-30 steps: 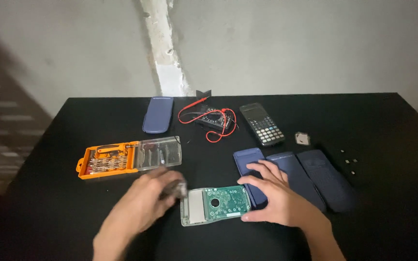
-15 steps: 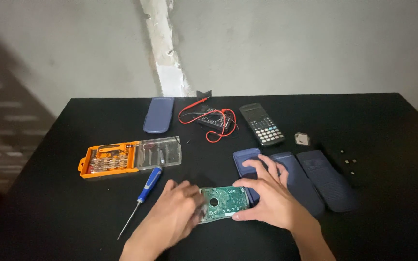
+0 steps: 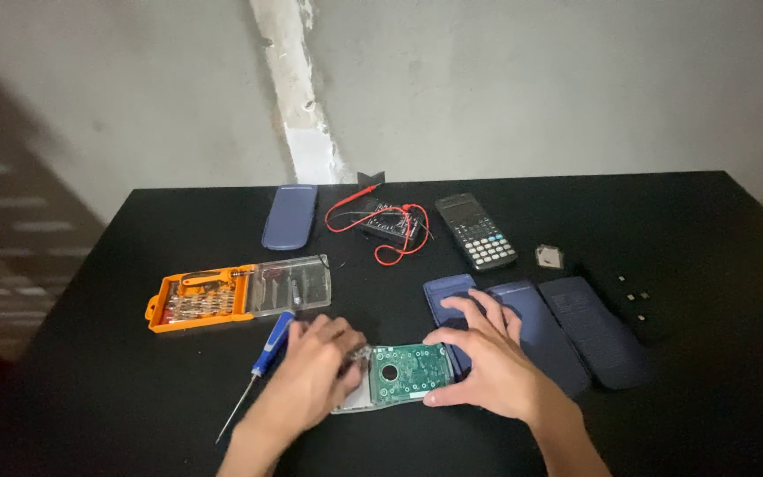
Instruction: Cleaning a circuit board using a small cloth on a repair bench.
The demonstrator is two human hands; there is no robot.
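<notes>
An opened calculator with its green circuit board [image 3: 408, 372] showing lies face down on the black table [image 3: 134, 389] in front of me. My left hand [image 3: 315, 375] rests on its left end, fingers curled over the pale battery part. My right hand [image 3: 487, 358] holds the right end, thumb on the near edge and fingers spread over a blue calculator cover [image 3: 446, 293] behind it. A blue-handled screwdriver [image 3: 260, 365] lies just left of my left hand, untouched.
An orange bit case with a clear lid [image 3: 238, 293] sits at the left. Further back lie a blue cover [image 3: 290, 216], a black multimeter with red leads [image 3: 383, 223] and a black calculator [image 3: 476, 231]. Two more dark covers [image 3: 576, 331], a small metal piece [image 3: 549, 257] and tiny screws [image 3: 636, 295] lie right.
My left hand put the screwdriver down on the table to the left, then came onto the left end of the opened calculator. My right hand stayed on the right end.
</notes>
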